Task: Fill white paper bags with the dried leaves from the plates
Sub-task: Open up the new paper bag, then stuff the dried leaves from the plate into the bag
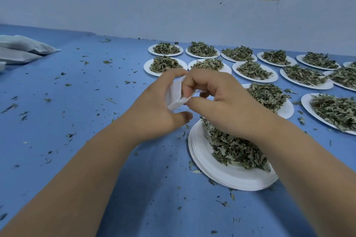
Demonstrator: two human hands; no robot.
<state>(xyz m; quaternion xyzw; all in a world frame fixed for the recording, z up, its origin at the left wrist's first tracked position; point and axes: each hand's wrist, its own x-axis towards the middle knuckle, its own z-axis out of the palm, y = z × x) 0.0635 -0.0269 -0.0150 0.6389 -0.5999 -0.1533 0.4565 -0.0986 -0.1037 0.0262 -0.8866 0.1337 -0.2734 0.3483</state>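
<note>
Blue tabletop (119, 188), leaf-heaped plates (221, 177); pale wall (134, 15) behind.

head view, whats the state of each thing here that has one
left grip: fingers curled round the paper bag
right grip: pinching the bag's edge
paper bag: limp, looks unfilled, held by both grips
near plate stack: top plate heaped with leaves
other plates: each heaped with leaves
bags at far left: stuffed, lying down
table: strewn with leaf bits
</note>
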